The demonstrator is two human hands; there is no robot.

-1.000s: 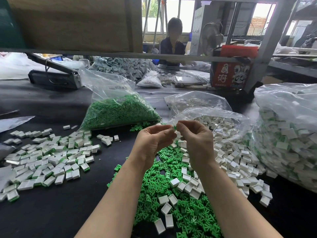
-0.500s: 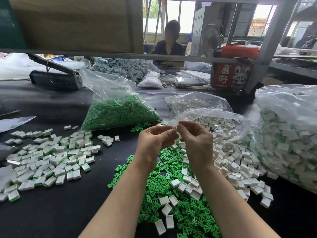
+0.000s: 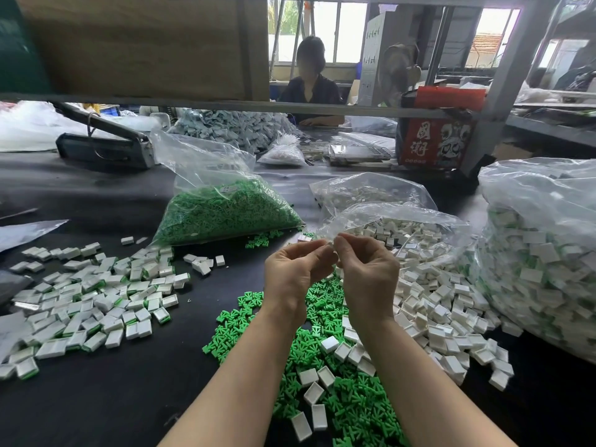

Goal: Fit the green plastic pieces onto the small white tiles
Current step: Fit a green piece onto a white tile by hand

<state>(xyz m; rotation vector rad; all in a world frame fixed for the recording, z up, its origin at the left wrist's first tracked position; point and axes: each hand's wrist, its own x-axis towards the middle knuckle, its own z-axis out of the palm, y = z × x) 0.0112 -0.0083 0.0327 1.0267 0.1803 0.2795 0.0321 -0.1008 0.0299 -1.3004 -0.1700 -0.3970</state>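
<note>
My left hand (image 3: 298, 272) and my right hand (image 3: 367, 272) are raised together above the table, fingertips meeting. Between them they pinch a small white tile (image 3: 331, 248); most of it is hidden by the fingers, and no green shows on it now. Under my wrists lies a loose heap of green plastic pieces (image 3: 348, 398) with a few white tiles (image 3: 322, 377) on top. To the right spreads a pile of empty white tiles (image 3: 438, 304). At the left lies a spread of tiles with green pieces fitted (image 3: 93, 301).
A clear bag of green pieces (image 3: 225, 211) stands behind the hands, and an open bag of white tiles (image 3: 396, 221) sits beside it. A big bag of fitted tiles (image 3: 541, 253) fills the right. A person sits across the table behind a shelf rail (image 3: 225, 106).
The green bit seen between my fingertips a second ago is no longer visible. Both hands stay pinched together and have hardly moved.
</note>
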